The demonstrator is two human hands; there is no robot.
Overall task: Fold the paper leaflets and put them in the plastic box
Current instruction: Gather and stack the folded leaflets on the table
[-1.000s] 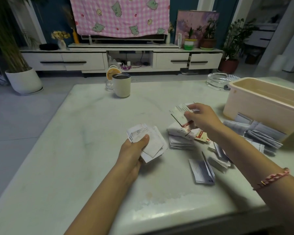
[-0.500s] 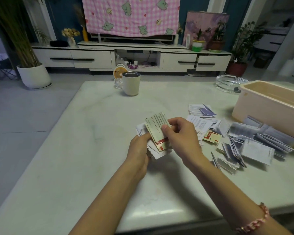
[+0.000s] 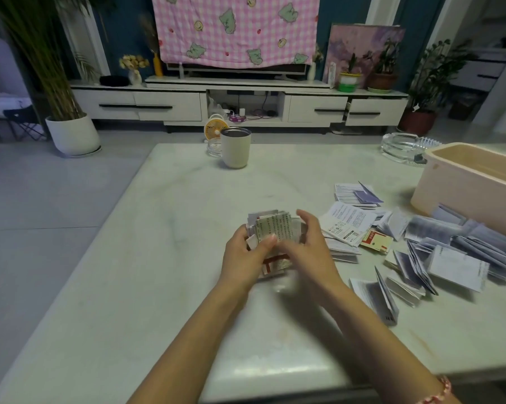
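The person's left hand (image 3: 243, 260) holds a small bundle of folded white paper leaflets (image 3: 275, 228) over the pale stone-like bench (image 3: 158, 258), near its middle. The thumb presses on the printed top sheet, so the grip of this hand is closed round the left side of the bundle. The right hand (image 3: 310, 249) has its fingers bent round the right side of the same bundle, but this part is a little blurred, so it is not sure how firmly it grips. The pale beige rectangular plastic box (image 3: 450, 193) stands well apart, at the right edge of the bench, and many loose white paper leaflets (image 3: 348, 223) lie spread between the hands and the box. The main risk seems to be the bundle itself: it is thick and uneven, with corners sticking out. If one thumb relaxes, inner sheets can slide out and fan open, and the folds will be lost. On the way to the box, a forearm may sweep over the loose leaflets and push some toward the near edge. The box wall also looks high, so a low approach may knock the bundle against the rim.
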